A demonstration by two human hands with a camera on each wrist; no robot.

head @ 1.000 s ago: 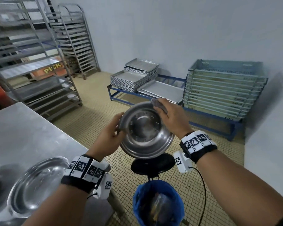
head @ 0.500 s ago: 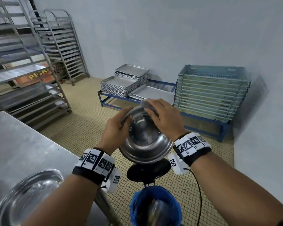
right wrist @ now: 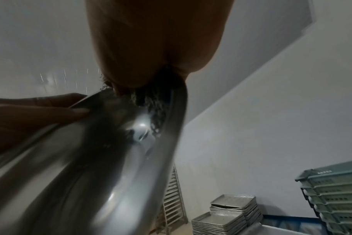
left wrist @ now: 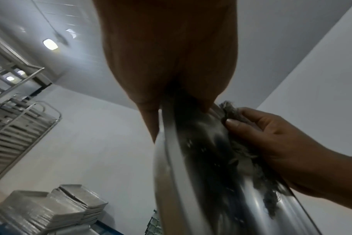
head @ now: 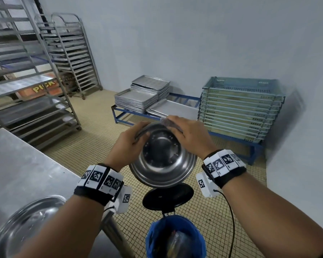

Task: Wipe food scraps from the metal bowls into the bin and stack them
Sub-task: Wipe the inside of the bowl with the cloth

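Observation:
A metal bowl (head: 162, 161) is held tilted towards me above a blue-lined bin (head: 175, 239). My left hand (head: 131, 144) grips its left rim, thumb inside. My right hand (head: 188, 135) holds a grey cloth (head: 168, 123) pressed against the bowl's upper right inner wall. The left wrist view shows the bowl (left wrist: 201, 167) edge-on, with the right hand's fingers (left wrist: 257, 125) curled round the cloth (left wrist: 231, 111). In the right wrist view the cloth (right wrist: 155, 108) lies on the bowl's (right wrist: 90, 167) inside. Small specks dot the bowl's inner wall.
A steel table (head: 17, 164) stands at the left with another metal bowl (head: 24, 226) on it. A black round stool (head: 168, 198) is beneath the held bowl. Tray racks (head: 71, 53), stacked trays (head: 138, 97) and stacked crates (head: 239, 108) line the far wall.
My right hand and the cloth stayed at the bowl's upper right rim. My left hand shifted higher along the left rim. The view swung right, and less of the table's bowl shows.

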